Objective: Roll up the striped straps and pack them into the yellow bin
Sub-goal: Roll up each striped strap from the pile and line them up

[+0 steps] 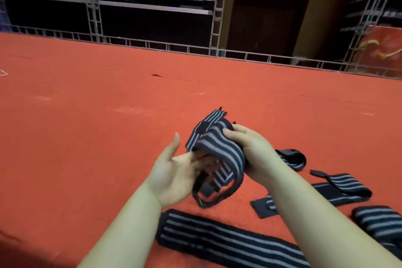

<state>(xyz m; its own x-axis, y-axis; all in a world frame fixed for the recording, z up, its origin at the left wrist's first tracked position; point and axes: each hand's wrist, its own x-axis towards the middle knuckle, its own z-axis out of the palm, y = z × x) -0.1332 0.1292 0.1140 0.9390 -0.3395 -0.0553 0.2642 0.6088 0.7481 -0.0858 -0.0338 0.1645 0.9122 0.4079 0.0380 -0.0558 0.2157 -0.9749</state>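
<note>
Head: right hand (pixel 252 150) grips bunched strap (pixel 219 150); left hand (pixel 174 169) open, fingers under it.

I see the right hand (pixel 250 150) gripping a bunched striped strap (pixel 219 152) above the red floor (pixel 87 104), thumb over its top. The left hand (pixel 176 172) lies palm up, fingers extended under the bundle and blurred. A flat strap (pixel 228 239) lies on the floor below the forearms. Three more straps (pixel 345 185) lie to the right.
</note>
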